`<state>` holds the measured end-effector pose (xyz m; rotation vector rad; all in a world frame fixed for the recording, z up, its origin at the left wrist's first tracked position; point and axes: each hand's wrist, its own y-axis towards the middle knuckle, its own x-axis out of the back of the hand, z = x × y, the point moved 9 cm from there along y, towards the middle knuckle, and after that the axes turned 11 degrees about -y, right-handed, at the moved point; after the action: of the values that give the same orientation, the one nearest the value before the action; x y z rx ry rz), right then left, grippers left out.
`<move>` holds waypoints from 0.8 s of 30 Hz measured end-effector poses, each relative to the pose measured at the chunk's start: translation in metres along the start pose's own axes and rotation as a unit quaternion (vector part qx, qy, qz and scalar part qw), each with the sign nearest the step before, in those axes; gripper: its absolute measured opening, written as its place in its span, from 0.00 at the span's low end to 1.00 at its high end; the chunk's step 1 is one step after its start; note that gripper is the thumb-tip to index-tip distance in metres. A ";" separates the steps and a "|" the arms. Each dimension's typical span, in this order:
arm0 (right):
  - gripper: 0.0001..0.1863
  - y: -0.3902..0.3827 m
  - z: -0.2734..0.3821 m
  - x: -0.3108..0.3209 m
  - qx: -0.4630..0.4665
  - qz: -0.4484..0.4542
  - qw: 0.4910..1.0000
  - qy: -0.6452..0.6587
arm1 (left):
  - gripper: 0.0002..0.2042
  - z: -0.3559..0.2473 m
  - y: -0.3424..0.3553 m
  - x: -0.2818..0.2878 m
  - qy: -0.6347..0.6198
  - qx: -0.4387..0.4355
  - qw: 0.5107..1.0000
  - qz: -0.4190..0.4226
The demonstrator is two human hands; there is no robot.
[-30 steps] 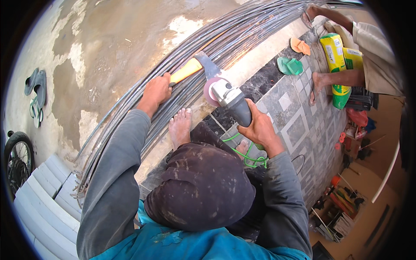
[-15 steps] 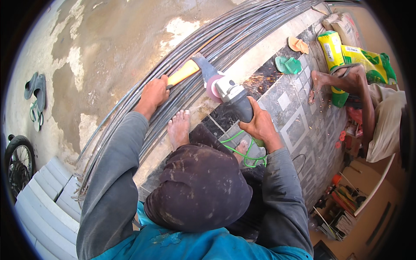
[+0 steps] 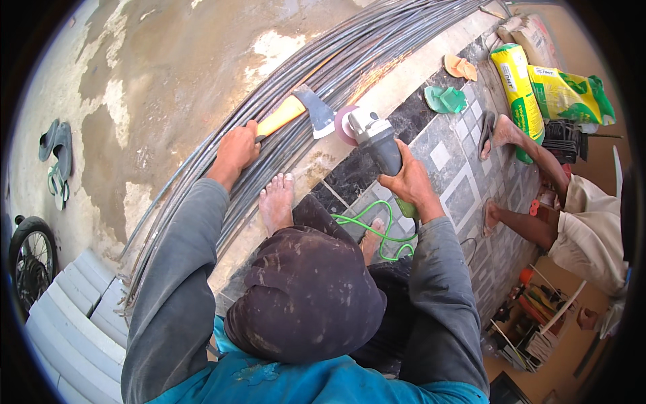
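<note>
My left hand is closed round the handle of an axe with a yellow handle and a grey head. My right hand grips the dark body of an angle grinder. Its pink disc is at the edge of the axe head, and faint orange sparks show beyond. The axe lies over a long bundle of steel bars. My bare foot is beside the bars. A green cord loops on the tiles below the grinder.
Pale slippers, green slippers and yellow-green bags are at the upper right. Another person's legs cross the tiled floor at right. Dark sandals, a bicycle-like wheel, grey slabs and clutter lie around.
The grinder and my right hand have shifted slightly rightward. The sparks have changed in spread. The other person has moved down along the right side, both legs now lower in view.
</note>
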<state>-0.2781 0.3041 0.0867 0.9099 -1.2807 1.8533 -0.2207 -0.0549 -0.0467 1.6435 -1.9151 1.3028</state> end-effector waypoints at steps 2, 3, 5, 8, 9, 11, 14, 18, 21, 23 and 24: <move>0.50 -0.004 0.003 -0.003 0.004 0.007 1.000 -0.007 | 0.18 0.003 0.000 -0.001 0.007 0.002 1.000 0.002; 0.50 -0.009 0.007 -0.008 0.016 0.016 1.000 -0.015 | 0.18 0.004 0.000 -0.002 0.007 0.001 1.000 0.004; 0.51 -0.018 0.022 -0.017 0.043 0.040 0.998 -0.033 | 0.18 0.008 0.000 -0.002 0.007 0.002 1.000 0.008; 0.51 -0.015 0.007 -0.019 0.024 0.023 0.999 -0.017 | 0.18 0.004 0.000 0.000 0.004 0.004 1.000 0.000; 0.52 -0.007 -0.003 -0.017 -0.020 0.038 0.999 0.002 | 0.18 0.002 -0.002 -0.001 0.004 0.002 1.000 0.000; 0.52 0.004 -0.026 -0.004 -0.029 -0.020 0.999 0.024 | 0.18 -0.006 -0.003 0.002 0.002 -0.009 1.000 -0.006; 0.52 0.004 -0.031 0.014 -0.041 -0.052 0.998 0.023 | 0.18 -0.001 -0.002 0.001 0.007 -0.002 1.000 -0.014; 0.51 -0.013 -0.014 0.017 -0.026 -0.011 1.000 0.001 | 0.18 0.003 -0.003 -0.003 0.012 -0.002 1.000 -0.019; 0.50 -0.022 0.001 0.004 0.003 0.013 1.000 -0.026 | 0.18 0.006 -0.001 -0.002 0.012 -0.005 1.000 -0.010; 0.50 -0.021 -0.001 -0.002 0.008 0.015 1.000 -0.022 | 0.19 0.005 0.001 -0.001 0.011 -0.006 1.000 -0.006; 0.50 -0.017 -0.006 -0.002 -0.007 0.010 1.000 -0.013 | 0.19 0.004 0.003 -0.002 0.010 -0.001 1.000 0.000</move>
<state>-0.2635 0.3138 0.0915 0.9206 -1.3215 1.8512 -0.2217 -0.0574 -0.0514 1.6224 -1.9042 1.3112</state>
